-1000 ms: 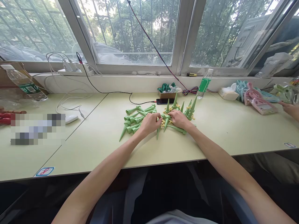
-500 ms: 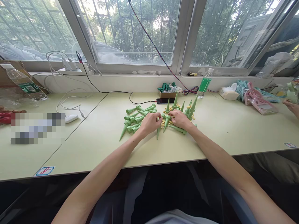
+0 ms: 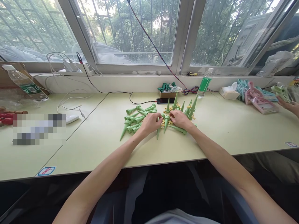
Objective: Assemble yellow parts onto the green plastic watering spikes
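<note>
My left hand (image 3: 151, 122) is closed, its fingertips pinching a green plastic watering spike (image 3: 158, 133) whose point hangs down toward the table. My right hand (image 3: 179, 119) is curled beside it, fingers closed; what they hold is hidden. Between the hands another green spike (image 3: 166, 123) points downward, close to my right fingertips. Small yellow plastic valves (image 3: 164, 125) lie around and under my right hand. Left of my left hand rests a pile of green spikes (image 3: 137, 119), lying on their sides. Behind my right hand, several spikes with yellow valves (image 3: 192, 109) stand point up.
Behind the spikes lie a phone (image 3: 165, 101) on a cable and a small box (image 3: 170, 94). A water bottle (image 3: 205, 83) stands back right, near a tissue box (image 3: 229, 93) and packaged hangers (image 3: 260, 101). Another person's hand (image 3: 288, 105) reaches in at the far right.
My right fingers have shifted slightly right, and the spike between my hands hangs a little more upright. My left hand has barely moved. The other person's hand has moved left.
</note>
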Demonstrator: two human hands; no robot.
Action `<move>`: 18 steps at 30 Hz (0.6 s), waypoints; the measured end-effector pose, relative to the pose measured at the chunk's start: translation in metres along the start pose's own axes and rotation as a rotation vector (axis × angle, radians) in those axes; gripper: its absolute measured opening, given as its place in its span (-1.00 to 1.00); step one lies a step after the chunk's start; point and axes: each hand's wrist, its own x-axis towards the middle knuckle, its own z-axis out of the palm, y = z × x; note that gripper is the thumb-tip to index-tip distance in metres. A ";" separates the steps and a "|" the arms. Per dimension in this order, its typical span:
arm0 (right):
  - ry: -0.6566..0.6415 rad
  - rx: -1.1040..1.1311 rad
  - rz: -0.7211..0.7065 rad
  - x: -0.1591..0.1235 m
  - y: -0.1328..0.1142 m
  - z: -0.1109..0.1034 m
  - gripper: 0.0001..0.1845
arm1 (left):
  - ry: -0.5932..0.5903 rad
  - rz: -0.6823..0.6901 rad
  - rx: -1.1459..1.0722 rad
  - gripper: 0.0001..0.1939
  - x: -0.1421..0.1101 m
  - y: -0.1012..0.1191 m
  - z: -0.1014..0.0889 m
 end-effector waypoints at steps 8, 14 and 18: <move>0.142 0.111 -0.037 -0.001 0.002 -0.006 -0.87 | 0.024 -0.015 -0.021 -0.80 -0.001 0.000 -0.001; 0.263 0.382 -0.183 -0.007 -0.011 -0.011 -0.84 | 0.039 -0.010 -0.052 -0.86 0.000 0.000 -0.001; 0.255 0.447 -0.248 -0.011 -0.021 -0.011 -0.83 | 0.012 0.034 -0.055 -0.85 0.000 0.000 -0.001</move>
